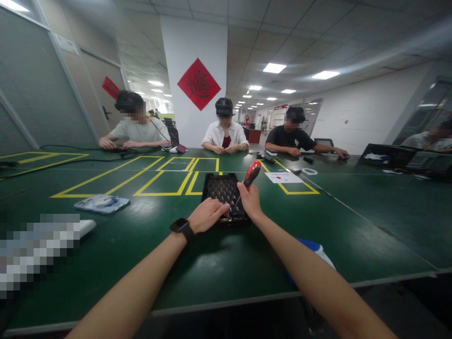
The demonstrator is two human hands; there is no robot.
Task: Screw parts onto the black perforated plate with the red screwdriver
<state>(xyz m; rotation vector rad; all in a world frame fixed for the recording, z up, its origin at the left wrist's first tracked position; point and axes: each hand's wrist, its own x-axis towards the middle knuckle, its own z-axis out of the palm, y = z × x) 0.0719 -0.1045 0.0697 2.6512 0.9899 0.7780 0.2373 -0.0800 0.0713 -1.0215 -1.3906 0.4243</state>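
A black rectangular device (223, 188) with a mesh-like top lies flat on the green table (212, 263), just ahead of me. My left hand (208, 214), with a black watch on its wrist, rests closed on the device's near edge, fingers pinched at the spot where the tool's tip meets it. My right hand (249, 200) is wrapped round a screwdriver with a red and black handle (252, 174). The shaft slants down and left to the device's near edge.
A phone-like flat object (102, 203) lies to the left on the table. A blue and white object (312, 249) sits under my right forearm. Yellow tape lines mark the table. Three people sit at the far side, a fourth at the right. A white paper (283, 177) lies beyond.
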